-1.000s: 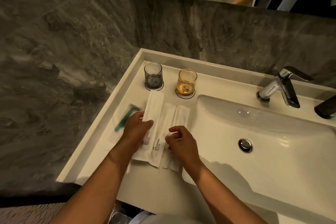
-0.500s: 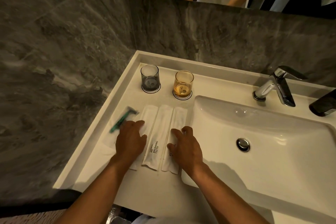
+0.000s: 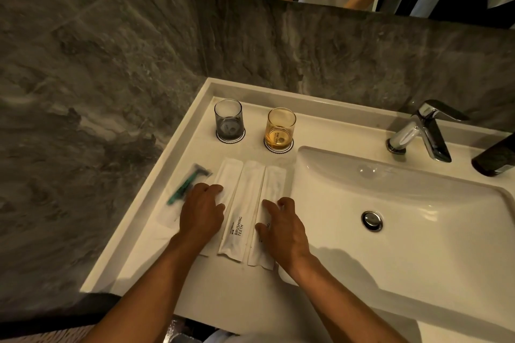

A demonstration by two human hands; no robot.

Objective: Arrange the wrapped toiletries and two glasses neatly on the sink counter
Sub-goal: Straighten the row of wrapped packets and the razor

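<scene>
Three white wrapped toiletry packets lie side by side on the white sink counter [image 3: 156,234]: a left packet [image 3: 228,175], a middle one printed "BRUSHING TEETH" [image 3: 245,203] and a right packet [image 3: 274,183]. A green razor in a clear wrapper [image 3: 186,186] lies left of them. My left hand [image 3: 202,211] rests flat on the left packet and the razor wrapper's edge. My right hand [image 3: 281,227] presses flat on the right packet. A grey glass [image 3: 228,121] and an amber glass [image 3: 280,129] stand on round coasters behind the packets.
The basin [image 3: 404,203] with its drain [image 3: 372,220] fills the right side. A chrome faucet [image 3: 420,131] stands at the back right beside a dark object [image 3: 494,157]. Grey marble walls close the left and back; a mirror hangs above.
The packets went from overlapping and skewed to lying parallel side by side. Both hands slid from pinching the packets to lying flat on the outer ones.
</scene>
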